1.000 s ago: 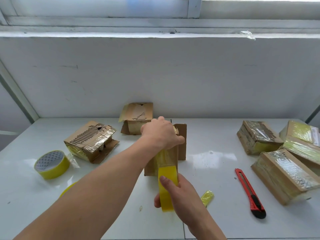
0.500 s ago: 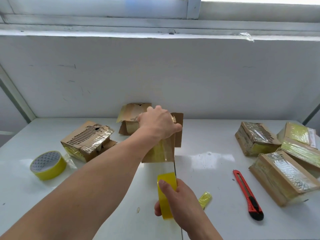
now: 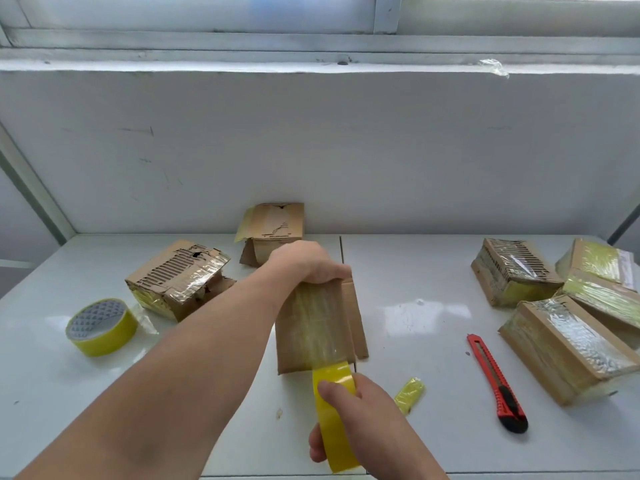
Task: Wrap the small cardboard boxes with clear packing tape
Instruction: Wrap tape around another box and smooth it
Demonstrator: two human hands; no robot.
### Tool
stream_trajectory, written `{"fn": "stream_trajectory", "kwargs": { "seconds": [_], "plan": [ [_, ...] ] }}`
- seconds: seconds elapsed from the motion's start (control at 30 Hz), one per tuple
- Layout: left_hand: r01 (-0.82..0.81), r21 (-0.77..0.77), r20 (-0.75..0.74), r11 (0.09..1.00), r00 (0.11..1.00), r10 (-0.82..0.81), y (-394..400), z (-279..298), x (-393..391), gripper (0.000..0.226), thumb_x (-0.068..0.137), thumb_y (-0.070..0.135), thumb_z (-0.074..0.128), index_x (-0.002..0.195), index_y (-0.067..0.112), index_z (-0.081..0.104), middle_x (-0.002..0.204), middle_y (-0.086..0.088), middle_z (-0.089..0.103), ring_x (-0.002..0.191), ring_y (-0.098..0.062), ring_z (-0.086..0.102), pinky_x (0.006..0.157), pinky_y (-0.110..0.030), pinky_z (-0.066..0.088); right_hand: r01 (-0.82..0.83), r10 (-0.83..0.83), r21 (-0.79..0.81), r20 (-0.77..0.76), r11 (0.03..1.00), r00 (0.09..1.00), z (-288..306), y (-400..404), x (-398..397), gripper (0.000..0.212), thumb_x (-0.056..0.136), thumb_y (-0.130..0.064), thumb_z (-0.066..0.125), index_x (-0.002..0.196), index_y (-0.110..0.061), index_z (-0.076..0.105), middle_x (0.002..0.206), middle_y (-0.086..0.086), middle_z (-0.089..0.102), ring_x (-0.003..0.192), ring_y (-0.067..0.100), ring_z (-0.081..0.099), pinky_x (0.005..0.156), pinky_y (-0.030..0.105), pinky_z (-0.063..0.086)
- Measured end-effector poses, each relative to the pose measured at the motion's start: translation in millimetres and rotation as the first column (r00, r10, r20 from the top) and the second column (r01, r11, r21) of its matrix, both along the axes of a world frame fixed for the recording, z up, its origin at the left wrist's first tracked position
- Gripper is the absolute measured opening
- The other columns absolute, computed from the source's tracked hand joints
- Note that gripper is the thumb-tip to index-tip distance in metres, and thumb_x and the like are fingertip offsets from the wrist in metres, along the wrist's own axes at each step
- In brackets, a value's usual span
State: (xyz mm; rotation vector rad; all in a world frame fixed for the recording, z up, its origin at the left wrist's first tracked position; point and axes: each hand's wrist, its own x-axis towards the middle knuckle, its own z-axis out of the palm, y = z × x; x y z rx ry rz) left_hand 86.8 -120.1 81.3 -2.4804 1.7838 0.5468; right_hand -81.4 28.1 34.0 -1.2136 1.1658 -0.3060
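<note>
A small cardboard box [image 3: 311,327] stands on the white table [image 3: 415,317] at the centre, one flap sticking out on its right side. My left hand [image 3: 308,263] grips its top edge. My right hand [image 3: 360,420] holds a yellowish roll of clear tape [image 3: 334,417] just in front of the box. A strip of tape runs from the roll up over the box's near face.
A torn box [image 3: 178,278] and a second tape roll [image 3: 100,327] lie at the left. An open box [image 3: 272,230] stands by the wall. Three taped boxes [image 3: 561,344] sit at the right, near a red utility knife [image 3: 497,382]. A crumpled tape scrap [image 3: 408,393] lies beside my right hand.
The box was lifted and tilted back half a second ago; now it stands lower and nearer, with the tape strip laid down its front. My right hand stayed near the table's front edge.
</note>
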Motion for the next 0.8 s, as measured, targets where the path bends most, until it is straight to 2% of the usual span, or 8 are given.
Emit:
{"fn": "stream_trajectory", "kwargs": {
  "seconds": [0.17,0.27,0.37,0.43,0.5,0.57,0.67,0.8],
  "plan": [
    [0.001,0.049,-0.027,0.999,1.000,0.001,-11,-20,12,0.057,0.086,0.070,0.046,0.106,0.019,0.061,0.122,-0.008,0.061,0.106,-0.029,0.056,0.099,-0.041,0.048,0.013,-0.014,-0.030,-0.034,0.999,0.999,-7,-7,9,0.031,0.102,-0.046,0.048,0.106,-0.016,0.051,0.082,0.011,0.078,0.063,0.017,0.071,0.063,0.024,0.055],
    [-0.006,0.018,0.052,1.000,0.999,0.005,-13,-35,13,0.084,0.087,0.084,0.029,0.125,0.018,0.063,0.135,-0.009,0.060,0.120,-0.031,0.056,0.096,-0.040,0.046,0.039,-0.041,-0.038,-0.036,0.998,0.999,-13,-8,14,0.033,0.102,-0.049,0.048,0.102,-0.015,0.051,0.079,0.010,0.077,0.066,0.021,0.073,0.065,0.026,0.056],
    [-0.029,-0.138,0.151,0.990,0.987,0.050,-11,-52,12,0.101,0.082,0.091,0.010,0.125,0.017,0.063,0.130,-0.009,0.062,0.119,-0.031,0.056,0.086,-0.042,0.042,0.048,-0.051,-0.063,-0.045,0.997,0.998,-17,-11,14,0.034,0.101,-0.050,0.048,0.102,-0.016,0.050,0.076,0.010,0.077,0.073,0.027,0.075,0.073,0.032,0.058],
    [0.061,-0.341,0.300,0.938,0.953,0.047,-7,-62,11,0.089,0.089,0.082,0.010,0.118,0.016,0.062,0.119,-0.009,0.061,0.110,-0.030,0.055,0.081,-0.041,0.041,0.043,-0.047,-0.072,-0.050,0.996,0.998,-17,-13,13,0.036,0.101,-0.050,0.048,0.103,-0.014,0.050,0.074,0.011,0.076,0.066,0.023,0.073,0.066,0.028,0.056],
    [0.200,-0.444,0.436,0.873,0.900,0.015,1,-64,9,0.073,0.097,0.070,0.014,0.099,0.016,0.063,0.097,-0.006,0.061,0.088,-0.026,0.058,0.067,-0.035,0.041,0.042,-0.045,-0.068,-0.041,0.997,0.998,-16,-13,14,0.038,0.101,-0.049,0.049,0.105,-0.012,0.050,0.075,0.013,0.076,0.061,0.019,0.070,0.058,0.022,0.052],
    [0.251,-0.456,0.417,0.854,0.908,-0.044,5,-65,7,0.061,0.104,0.060,0.021,0.097,0.016,0.064,0.094,-0.005,0.064,0.083,-0.026,0.062,0.061,-0.033,0.041,0.048,-0.050,-0.063,-0.027,0.997,0.998,-15,-11,14,0.039,0.101,-0.049,0.049,0.106,-0.011,0.050,0.077,0.016,0.076,0.060,0.019,0.070,0.055,0.021,0.051],
    [0.264,-0.428,0.388,0.864,0.917,-0.088,11,-70,3,0.051,0.106,0.053,0.027,0.110,0.015,0.061,0.109,-0.007,0.062,0.098,-0.026,0.059,0.074,-0.035,0.043,0.068,-0.069,-0.053,-0.015,0.996,0.997,-15,-11,15,0.037,0.101,-0.048,0.050,0.105,-0.011,0.050,0.079,0.017,0.075,0.060,0.021,0.070,0.055,0.023,0.050],
    [0.298,-0.438,0.393,0.848,0.912,-0.117,39,-79,1,0.056,0.102,0.059,0.027,0.115,0.016,0.060,0.116,-0.004,0.055,0.106,-0.024,0.050,0.089,-0.036,0.039,0.087,-0.087,-0.040,0.000,0.995,0.996,-16,-13,17,0.036,0.101,-0.048,0.051,0.103,-0.013,0.051,0.079,0.016,0.076,0.061,0.024,0.071,0.063,0.030,0.054]
  ]
}}
